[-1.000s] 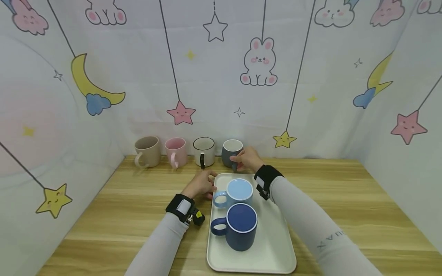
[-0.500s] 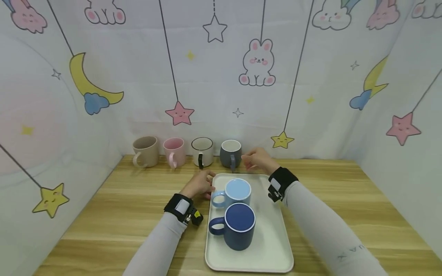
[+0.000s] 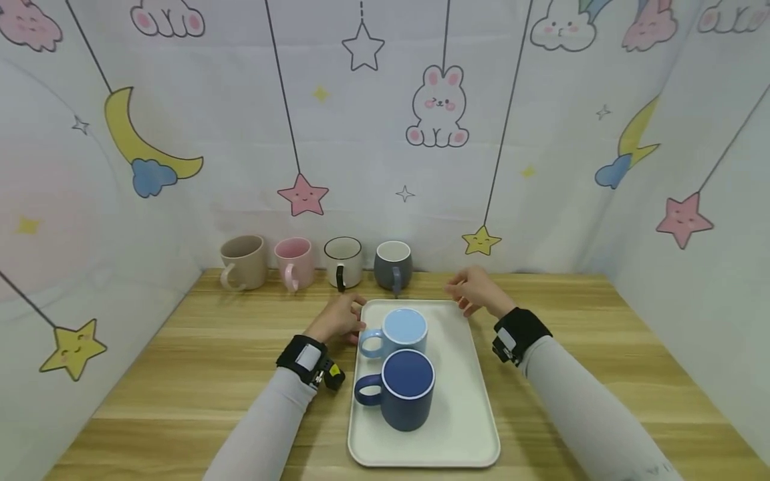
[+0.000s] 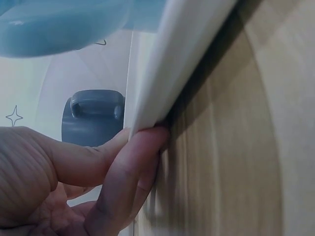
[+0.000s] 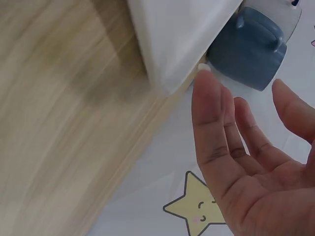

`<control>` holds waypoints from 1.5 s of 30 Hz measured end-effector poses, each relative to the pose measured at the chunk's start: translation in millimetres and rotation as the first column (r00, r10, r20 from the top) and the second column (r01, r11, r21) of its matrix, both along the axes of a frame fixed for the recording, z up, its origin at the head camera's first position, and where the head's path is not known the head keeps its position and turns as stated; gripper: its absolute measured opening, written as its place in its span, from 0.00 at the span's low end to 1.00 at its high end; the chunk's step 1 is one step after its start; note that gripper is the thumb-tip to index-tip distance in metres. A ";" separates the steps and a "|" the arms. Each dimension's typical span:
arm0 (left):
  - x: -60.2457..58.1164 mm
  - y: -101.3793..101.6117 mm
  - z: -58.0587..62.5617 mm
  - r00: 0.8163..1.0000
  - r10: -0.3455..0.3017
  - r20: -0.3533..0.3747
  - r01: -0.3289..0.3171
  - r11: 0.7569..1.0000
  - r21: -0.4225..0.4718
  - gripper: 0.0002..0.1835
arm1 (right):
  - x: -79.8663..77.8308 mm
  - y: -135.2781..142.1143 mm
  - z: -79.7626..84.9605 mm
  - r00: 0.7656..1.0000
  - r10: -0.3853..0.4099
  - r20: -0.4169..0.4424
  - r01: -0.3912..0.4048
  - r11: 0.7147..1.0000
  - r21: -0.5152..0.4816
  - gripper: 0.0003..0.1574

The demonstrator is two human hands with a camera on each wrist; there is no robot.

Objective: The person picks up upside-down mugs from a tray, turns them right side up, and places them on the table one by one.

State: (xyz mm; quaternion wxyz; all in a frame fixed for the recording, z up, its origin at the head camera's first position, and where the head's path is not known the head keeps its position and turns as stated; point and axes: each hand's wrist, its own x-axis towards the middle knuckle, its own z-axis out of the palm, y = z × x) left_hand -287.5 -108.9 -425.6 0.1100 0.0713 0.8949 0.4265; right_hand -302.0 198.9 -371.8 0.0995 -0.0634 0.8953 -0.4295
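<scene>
Wood-grain desk (image 3: 210, 347) enclosed by a cartoon-printed backdrop (image 3: 373, 133). Light-blue mug (image 3: 406, 326) and navy mug (image 3: 407, 395) carried on a cream tray (image 3: 460, 414), its left rim pinched by the left hand (image 3: 335, 319). Grey mug (image 3: 387, 270) stood beyond; right hand (image 3: 481, 292), empty, fingers parted, since shifted from it to near the tray's far right corner.

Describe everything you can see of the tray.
The tray is cream and rectangular, with rounded corners and a raised rim, plastic-looking. It appears flat on the wood-grain table. A light blue mug and a dark blue mug stand toward its left side. The left hand pinches its left edge near the far corner; the right hand is by the far right corner, contact unclear.
</scene>
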 end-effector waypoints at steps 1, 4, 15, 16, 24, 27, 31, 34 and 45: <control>-0.1 -0.8 0.3 1.000 -0.002 0.002 0.002 1.000 -0.003 0.28 | 2.0 1.5 -1.4 1.000 -0.004 0.008 0.003 1.000 0.004 0.20; -1.0 -3.8 1.0 1.000 -0.012 -0.001 0.012 1.000 -0.009 0.28 | 6.8 4.7 -5.4 0.999 -0.016 0.039 0.016 1.000 0.008 0.19; -4.2 -11.4 6.1 1.000 -0.007 -0.007 0.006 0.997 -0.076 0.28 | 16.8 10.7 -14.5 0.991 -0.037 0.127 0.039 0.999 -0.010 0.17; -4.2 -11.3 6.5 1.000 -0.008 -0.002 0.008 0.997 -0.074 0.28 | 18.1 11.5 -15.3 0.991 -0.033 0.128 0.034 0.999 -0.008 0.17; -5.8 -8.3 13.6 1.000 -0.017 0.001 0.017 0.998 -0.055 0.28 | 28.8 16.0 -14.6 0.990 -0.031 0.140 0.034 0.999 -0.015 0.18; -5.9 -8.2 15.3 1.000 -0.023 -0.001 0.023 0.998 -0.053 0.28 | 31.8 17.8 -14.5 0.988 -0.043 0.149 0.044 0.999 -0.001 0.17; -4.6 -8.5 15.2 1.000 -0.029 0.001 0.029 0.998 -0.051 0.28 | 36.0 18.9 -16.6 0.985 -0.046 0.167 0.044 0.999 0.016 0.18; -3.3 -8.3 14.1 0.999 -0.034 -0.001 0.034 0.999 -0.042 0.28 | 38.0 18.4 -20.6 0.984 -0.031 0.175 0.030 0.999 0.012 0.18; -0.6 -12.4 15.9 0.993 -0.116 0.020 0.117 0.993 -0.018 0.26 | 43.3 17.2 -36.0 0.990 -0.033 0.136 0.028 0.999 0.035 0.22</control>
